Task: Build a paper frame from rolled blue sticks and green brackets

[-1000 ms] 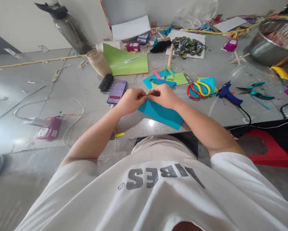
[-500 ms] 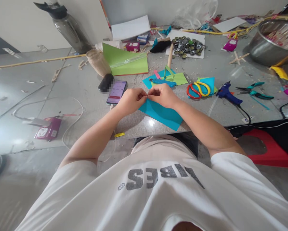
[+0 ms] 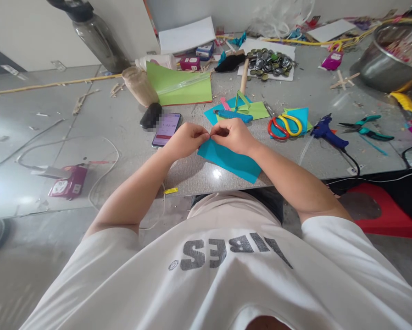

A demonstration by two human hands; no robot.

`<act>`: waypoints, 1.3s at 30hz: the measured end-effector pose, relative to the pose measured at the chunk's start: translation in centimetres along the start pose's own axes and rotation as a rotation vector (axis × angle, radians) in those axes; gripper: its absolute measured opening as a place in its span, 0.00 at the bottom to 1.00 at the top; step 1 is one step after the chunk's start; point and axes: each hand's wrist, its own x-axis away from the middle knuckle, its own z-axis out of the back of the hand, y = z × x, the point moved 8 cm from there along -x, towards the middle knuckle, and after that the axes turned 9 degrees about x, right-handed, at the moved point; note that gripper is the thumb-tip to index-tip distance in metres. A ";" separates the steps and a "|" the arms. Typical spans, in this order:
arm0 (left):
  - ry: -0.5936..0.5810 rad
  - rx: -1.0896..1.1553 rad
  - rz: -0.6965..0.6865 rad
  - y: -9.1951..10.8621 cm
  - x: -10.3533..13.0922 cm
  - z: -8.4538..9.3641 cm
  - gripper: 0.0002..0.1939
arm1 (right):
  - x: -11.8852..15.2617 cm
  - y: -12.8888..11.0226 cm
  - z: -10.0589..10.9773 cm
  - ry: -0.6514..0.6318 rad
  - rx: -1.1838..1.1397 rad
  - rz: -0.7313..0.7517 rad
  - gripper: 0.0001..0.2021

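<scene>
A blue paper sheet (image 3: 231, 161) lies slanted at the table's front edge. Its upper left corner is pinched between the fingertips of my left hand (image 3: 188, 140) and my right hand (image 3: 234, 135), which meet there. Both hands have their fingers closed on the paper. Just beyond them are a blue cutter (image 3: 234, 115) and pieces of green paper (image 3: 259, 110). Left of my left hand lies a phone (image 3: 166, 129) with its screen lit. Scissors with red and yellow handles (image 3: 291, 124) rest to the right of my right hand.
Rightward are a blue glue gun (image 3: 329, 133), pliers (image 3: 367, 127) and a metal pot (image 3: 381, 59). Bottle caps (image 3: 270, 63) and green sheets (image 3: 192, 89) lie farther back. A dark bottle (image 3: 101, 41) stands back left; a white cable (image 3: 114, 153) curls at the left.
The fingers of my left hand have shifted slightly at the paper's corner, with the thumb now straighter. The view has moved a little. Both hands still pinch the sheet.
</scene>
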 end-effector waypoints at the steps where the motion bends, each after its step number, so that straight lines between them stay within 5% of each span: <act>1: -0.006 0.006 0.009 -0.1 0.0 0.0 0.15 | 0.0 0.0 0.0 0.001 0.010 0.006 0.06; 26: 0.065 0.128 0.097 0.8 0.3 0.2 0.04 | -0.4 1.4 -0.3 -0.039 -0.150 -0.067 0.06; 39: 0.033 0.092 0.075 1.2 0.2 0.1 0.10 | -0.6 1.7 0.0 -0.002 -0.095 -0.051 0.09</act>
